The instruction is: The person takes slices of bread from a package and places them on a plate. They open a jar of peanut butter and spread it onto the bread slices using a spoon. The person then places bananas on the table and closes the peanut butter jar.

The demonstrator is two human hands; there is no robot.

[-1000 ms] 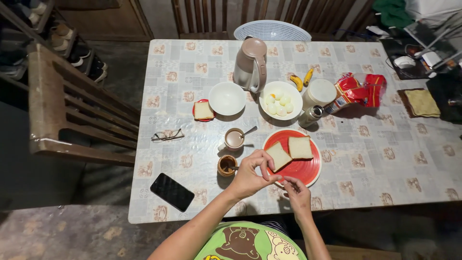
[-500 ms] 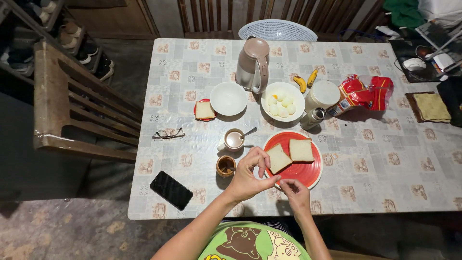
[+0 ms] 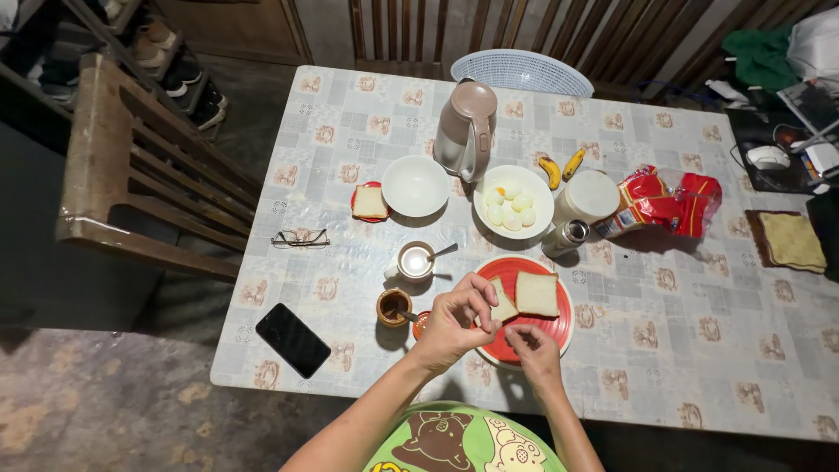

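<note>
My left hand point(image 3: 453, 320) and my right hand point(image 3: 534, 346) meet over the near edge of a red plate point(image 3: 565, 325). The fingertips of both are pinched together, and whether something small sits between them is too fine to see. Two slices of white bread lie on the plate: one slice point(image 3: 536, 293) in full view, the other slice point(image 3: 504, 303) partly behind my left fingers. Just left of my left hand stand a small jar of brown spread point(image 3: 392, 306) and a little red lid point(image 3: 420, 325).
On the patterned table point(image 3: 699, 332) are a cup with a spoon point(image 3: 415, 260), a white bowl point(image 3: 415, 185), a bowl of peeled eggs point(image 3: 513, 201), a kettle point(image 3: 466, 131), a red bread bag point(image 3: 664, 201), a phone point(image 3: 293, 339) and glasses point(image 3: 300, 238). A wooden chair point(image 3: 131, 192) stands left.
The view has tilted and shifted a little. My hands stay pinched together and now sit further over the plate, with my left fingers covering part of the left slice.
</note>
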